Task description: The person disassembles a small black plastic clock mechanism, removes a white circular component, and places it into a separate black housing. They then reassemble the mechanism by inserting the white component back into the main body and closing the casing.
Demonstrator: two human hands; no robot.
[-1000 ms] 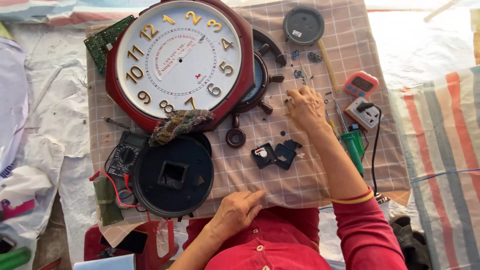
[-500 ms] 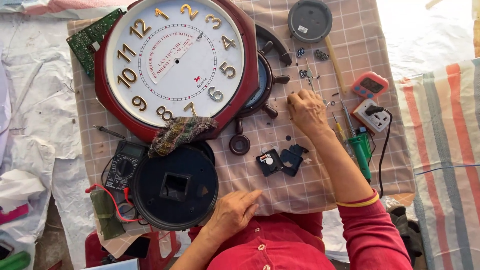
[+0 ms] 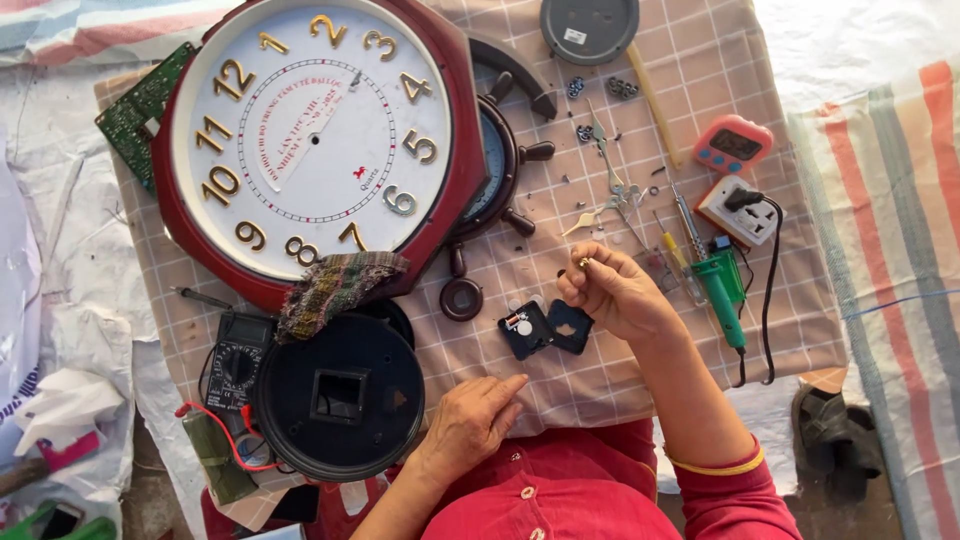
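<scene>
My right hand [image 3: 618, 292] pinches a tiny brass part [image 3: 584, 263] between its fingertips, just above two small black clock movement boxes [image 3: 545, 329] lying on the checked cloth [image 3: 600, 380]. My left hand [image 3: 470, 422] rests flat on the cloth near its front edge, fingers apart, holding nothing, beside a round black clock back [image 3: 338, 397]. A big red wall clock with a white face [image 3: 310, 130] fills the upper left. Loose clock hands and small parts [image 3: 605, 195] lie beyond my right hand.
A striped rag [image 3: 338, 285] lies over the red clock's rim. A black multimeter [image 3: 236, 362] with red leads sits at left. Screwdrivers, a green soldering iron [image 3: 720, 295], a white power socket [image 3: 742, 212], a pink timer [image 3: 732, 146], a grey disc [image 3: 589, 28] and a ship-wheel clock [image 3: 500, 170] are at right.
My right hand has drawn back from the loose parts toward me, now holding a tiny brass part over the black boxes. The left hand has stayed on the cloth.
</scene>
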